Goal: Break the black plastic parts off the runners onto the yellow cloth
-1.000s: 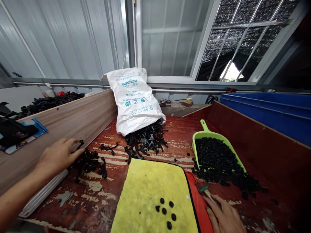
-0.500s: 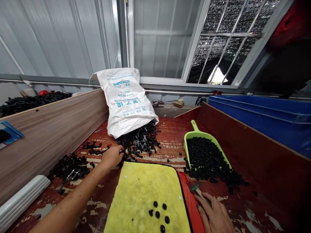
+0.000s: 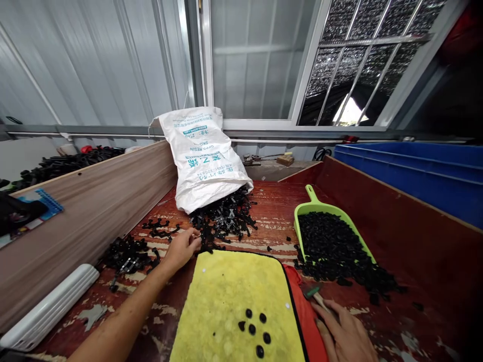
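Note:
My left hand (image 3: 181, 247) reaches forward over the worn red table (image 3: 271, 201), its fingers curled and pinching at the near edge of a pile of black plastic parts (image 3: 225, 216) that spills from a white sack (image 3: 204, 153). What the fingers hold is too small to make out. My right hand (image 3: 349, 336) rests at the bottom right, fingers closed round a small tool with a green tip (image 3: 312, 291). Between the hands lies a yellow cloth (image 3: 234, 301) with several small black round pieces (image 3: 253, 329) on it.
A green scoop (image 3: 324, 208) heaped with small black pieces (image 3: 335, 251) lies right of the cloth. A second clump of black parts (image 3: 126, 254) and a white ribbed piece (image 3: 49, 309) lie at the left by the wooden board (image 3: 94, 201). Blue bins (image 3: 422, 171) stand behind the right wall.
My left hand left the clump of parts by the wooden board and moved right to the pile spilling from the sack. The right hand stayed in place.

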A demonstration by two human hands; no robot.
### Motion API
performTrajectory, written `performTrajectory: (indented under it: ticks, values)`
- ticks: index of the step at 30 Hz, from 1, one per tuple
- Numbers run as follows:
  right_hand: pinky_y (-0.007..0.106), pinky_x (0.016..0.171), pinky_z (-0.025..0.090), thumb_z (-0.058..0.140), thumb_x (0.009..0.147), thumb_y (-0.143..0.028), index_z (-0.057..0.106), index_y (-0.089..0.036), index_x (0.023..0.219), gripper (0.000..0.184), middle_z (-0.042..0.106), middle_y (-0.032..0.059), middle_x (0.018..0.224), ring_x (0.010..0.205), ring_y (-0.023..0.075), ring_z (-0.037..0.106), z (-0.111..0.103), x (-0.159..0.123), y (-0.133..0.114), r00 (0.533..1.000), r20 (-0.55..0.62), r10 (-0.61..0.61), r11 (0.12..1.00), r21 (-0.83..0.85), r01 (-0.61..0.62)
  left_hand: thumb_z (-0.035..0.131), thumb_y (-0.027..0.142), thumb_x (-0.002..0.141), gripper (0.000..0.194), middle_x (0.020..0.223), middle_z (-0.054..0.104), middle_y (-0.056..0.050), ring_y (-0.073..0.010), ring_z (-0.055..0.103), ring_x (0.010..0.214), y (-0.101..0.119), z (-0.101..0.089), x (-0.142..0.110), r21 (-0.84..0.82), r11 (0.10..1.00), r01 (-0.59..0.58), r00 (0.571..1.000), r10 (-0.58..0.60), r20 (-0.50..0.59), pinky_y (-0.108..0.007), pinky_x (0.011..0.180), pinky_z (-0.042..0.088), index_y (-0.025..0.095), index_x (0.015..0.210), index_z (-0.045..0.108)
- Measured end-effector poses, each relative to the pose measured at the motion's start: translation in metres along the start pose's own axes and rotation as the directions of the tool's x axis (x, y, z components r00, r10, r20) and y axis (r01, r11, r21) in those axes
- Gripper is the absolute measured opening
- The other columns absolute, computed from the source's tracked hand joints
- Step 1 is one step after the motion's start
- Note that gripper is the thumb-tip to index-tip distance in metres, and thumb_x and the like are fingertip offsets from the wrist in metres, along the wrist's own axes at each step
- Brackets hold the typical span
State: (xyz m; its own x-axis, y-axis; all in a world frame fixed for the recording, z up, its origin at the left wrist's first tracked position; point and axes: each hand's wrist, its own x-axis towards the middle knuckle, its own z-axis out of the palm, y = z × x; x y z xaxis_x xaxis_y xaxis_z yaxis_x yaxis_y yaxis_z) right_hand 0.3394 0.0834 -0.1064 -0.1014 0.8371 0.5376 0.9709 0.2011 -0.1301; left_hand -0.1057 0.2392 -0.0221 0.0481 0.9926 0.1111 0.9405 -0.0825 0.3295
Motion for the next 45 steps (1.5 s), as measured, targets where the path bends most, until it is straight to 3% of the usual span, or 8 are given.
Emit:
performTrajectory:
  ticks: [11,24,28,32,34,37,40,45]
  values:
    - [0.039,0.083,0.054,0.042,0.096,-0.033,0.071,-0.026,0.118,0.037,0.063,0.0101,0.119,0.102,0.0271,0.063,-0.001,0.001,-0.003,1.000,-0.025,0.013,1.000,-0.003,-0.013,0.063,0.033,0.091,0.024,0.118,0.066,-0.009,-0.0285,0.058,0.116,-0.058,-0.057,-0.013,0.317,0.936,0.154,0.988,-0.146,-0.050,-0.056,0.101,0.042,0.016,0.107,0.066]
    - [0.040,0.086,0.049,0.046,0.095,-0.031,0.066,-0.030,0.120,0.033,0.060,0.0076,0.124,0.109,0.0276,0.058,-0.005,0.001,-0.010,0.998,0.009,0.068,0.997,0.047,-0.068,0.062,0.035,0.093,0.025,0.104,0.068,-0.006,-0.0185,0.066,0.087,0.043,-0.010,0.015,-0.317,0.946,0.073,0.986,-0.020,0.167,-0.038,0.077,0.057,0.015,0.107,0.065]
    - [0.043,0.089,0.048,0.045,0.096,-0.030,0.066,-0.028,0.120,0.032,0.059,0.0083,0.124,0.110,0.0284,0.056,-0.007,0.001,-0.015,0.995,0.014,0.095,0.993,0.071,-0.096,0.056,0.038,0.094,0.025,0.069,0.060,0.003,-0.0134,0.059,0.062,0.044,-0.036,-0.001,-0.608,0.784,0.126,0.987,-0.039,0.154,-0.027,0.061,0.051,0.015,0.103,0.061]
    - [0.044,0.092,0.047,0.044,0.096,-0.030,0.066,-0.026,0.119,0.032,0.059,0.0099,0.122,0.110,0.0291,0.055,-0.011,0.004,-0.019,0.994,0.011,0.107,0.990,0.086,-0.108,0.057,0.044,0.092,0.040,0.083,0.066,-0.001,-0.0125,0.064,0.070,0.044,-0.058,-0.057,-0.807,0.556,0.197,0.974,-0.018,0.225,-0.025,0.068,0.052,0.020,0.124,0.053]
    - [0.045,0.093,0.046,0.042,0.097,-0.029,0.066,-0.025,0.120,0.033,0.059,0.0106,0.123,0.111,0.0291,0.055,-0.014,0.005,-0.021,0.994,0.026,0.105,0.990,0.094,-0.107,0.074,0.036,0.082,0.048,0.085,0.068,-0.002,-0.0113,0.064,0.071,0.045,-0.056,-0.090,-0.896,0.183,0.403,0.913,-0.013,0.408,-0.023,0.070,0.051,0.022,0.125,0.056]
    - [0.046,0.094,0.046,0.041,0.097,-0.028,0.065,-0.023,0.120,0.034,0.058,0.0117,0.123,0.111,0.0293,0.054,-0.019,0.006,-0.024,0.993,0.046,0.109,0.989,0.100,-0.114,0.082,0.031,0.075,0.052,0.081,0.069,-0.002,-0.0103,0.063,0.068,0.045,-0.039,-0.128,-0.802,-0.008,0.597,0.802,-0.015,0.597,-0.020,0.064,0.049,0.020,0.121,0.060]
    - [0.048,0.095,0.046,0.041,0.098,-0.029,0.066,-0.022,0.119,0.034,0.058,0.0129,0.123,0.112,0.0301,0.053,-0.023,0.008,-0.027,0.991,0.062,0.118,0.988,0.095,-0.123,0.077,0.046,0.075,0.051,0.071,0.067,-0.001,-0.0105,0.056,0.054,0.044,-0.021,-0.146,-0.748,0.173,0.641,0.765,-0.062,0.641,-0.019,0.050,0.042,0.018,0.115,0.062]
    - [0.048,0.094,0.047,0.040,0.098,-0.029,0.067,-0.021,0.117,0.033,0.058,0.0133,0.123,0.110,0.0299,0.053,-0.025,0.009,-0.030,0.989,0.076,0.127,0.987,0.087,-0.133,0.058,0.062,0.083,0.046,0.063,0.064,0.000,-0.0156,0.055,0.054,0.039,-0.015,-0.135,-0.628,0.618,0.473,0.854,-0.145,0.500,-0.023,0.049,0.039,0.019,0.096,0.067]
